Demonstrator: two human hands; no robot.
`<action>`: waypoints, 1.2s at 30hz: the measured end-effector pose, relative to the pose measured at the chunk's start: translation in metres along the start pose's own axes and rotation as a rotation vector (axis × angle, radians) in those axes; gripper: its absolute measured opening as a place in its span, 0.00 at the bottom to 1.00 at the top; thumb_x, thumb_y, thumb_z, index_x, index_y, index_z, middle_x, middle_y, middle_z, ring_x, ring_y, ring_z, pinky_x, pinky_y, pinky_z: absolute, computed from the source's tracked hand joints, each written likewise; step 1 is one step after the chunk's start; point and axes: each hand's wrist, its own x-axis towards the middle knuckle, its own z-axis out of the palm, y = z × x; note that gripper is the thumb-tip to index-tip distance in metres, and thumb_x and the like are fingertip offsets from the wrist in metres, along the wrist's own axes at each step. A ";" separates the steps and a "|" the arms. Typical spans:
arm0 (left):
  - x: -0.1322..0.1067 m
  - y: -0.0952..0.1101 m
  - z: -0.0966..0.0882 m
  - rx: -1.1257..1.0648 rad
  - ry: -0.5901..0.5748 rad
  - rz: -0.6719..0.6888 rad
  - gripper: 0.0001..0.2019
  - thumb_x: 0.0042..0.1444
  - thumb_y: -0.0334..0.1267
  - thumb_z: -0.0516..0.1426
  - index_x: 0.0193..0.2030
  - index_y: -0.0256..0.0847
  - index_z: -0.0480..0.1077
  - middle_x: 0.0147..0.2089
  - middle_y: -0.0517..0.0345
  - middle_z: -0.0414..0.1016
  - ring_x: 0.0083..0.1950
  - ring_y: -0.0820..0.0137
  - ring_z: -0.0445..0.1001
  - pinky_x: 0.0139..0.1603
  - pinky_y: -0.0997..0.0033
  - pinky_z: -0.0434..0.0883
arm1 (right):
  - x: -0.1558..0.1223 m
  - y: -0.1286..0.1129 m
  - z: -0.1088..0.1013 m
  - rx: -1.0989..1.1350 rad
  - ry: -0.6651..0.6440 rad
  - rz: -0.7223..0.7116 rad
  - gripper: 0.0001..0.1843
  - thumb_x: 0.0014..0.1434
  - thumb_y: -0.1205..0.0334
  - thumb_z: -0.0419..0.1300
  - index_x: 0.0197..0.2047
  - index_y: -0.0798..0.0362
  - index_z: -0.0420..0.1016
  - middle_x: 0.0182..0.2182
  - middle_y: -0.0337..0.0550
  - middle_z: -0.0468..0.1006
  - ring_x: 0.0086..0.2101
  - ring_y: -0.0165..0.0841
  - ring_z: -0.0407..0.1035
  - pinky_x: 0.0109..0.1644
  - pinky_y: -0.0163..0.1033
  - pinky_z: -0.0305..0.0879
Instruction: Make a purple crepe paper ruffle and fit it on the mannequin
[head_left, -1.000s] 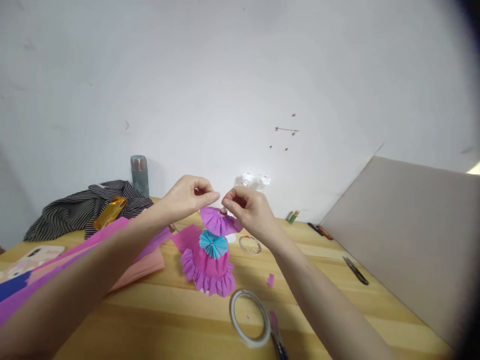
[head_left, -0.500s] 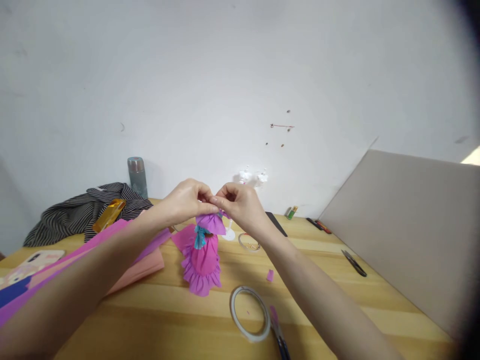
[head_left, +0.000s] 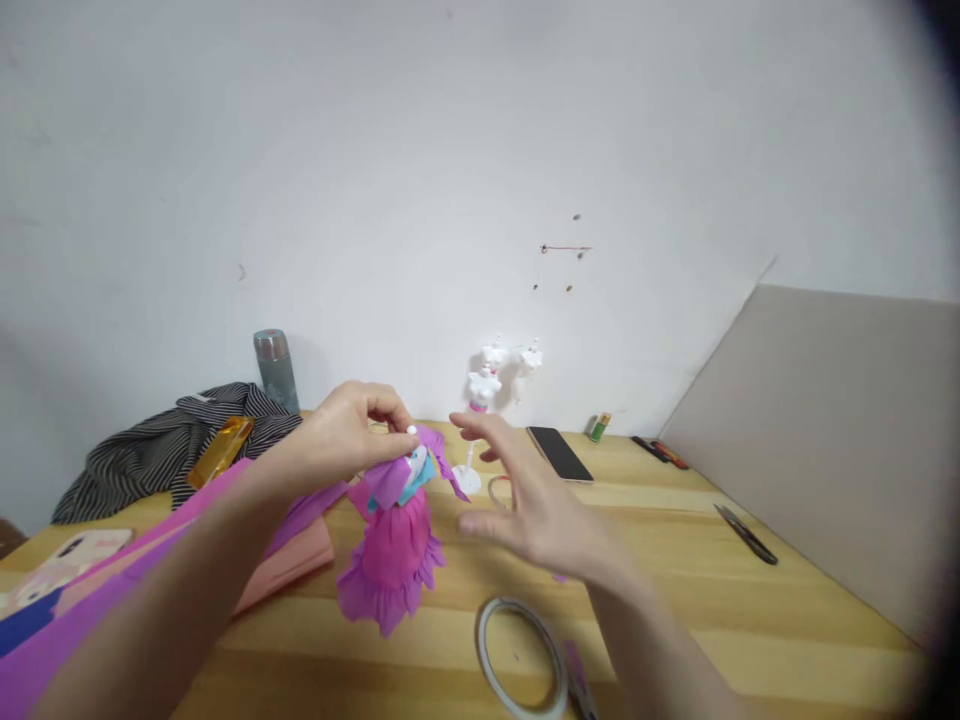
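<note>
A small doll dress form, its white top showing, wears a pink and purple crepe-paper dress with a ruffled hem and a blue waist. My left hand pinches it near the neck, beside a small white knob. One purple paper strip hangs loose from its shoulder on the right. My right hand is apart from the dress, fingers spread and nothing in them. Below it lie a roll of tape and scissors, the latter partly hidden by my forearm.
White mini mannequins stand against the wall. A black phone, a green bottle and snips lie to the right. Crepe paper sheets, a striped cloth and a flask are on the left.
My right hand has let go at the neck of the dress, moved right and down, and opened. The left hand keeps its pinch slightly lower; a purple strip now hangs free.
</note>
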 end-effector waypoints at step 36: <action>-0.010 -0.016 0.028 -0.199 0.126 0.172 0.07 0.53 0.34 0.62 0.26 0.41 0.71 0.30 0.60 0.72 0.34 0.71 0.70 0.37 0.69 0.66 | -0.004 0.006 0.038 0.195 0.442 -0.094 0.20 0.59 0.73 0.61 0.52 0.43 0.72 0.39 0.40 0.81 0.40 0.36 0.76 0.42 0.43 0.75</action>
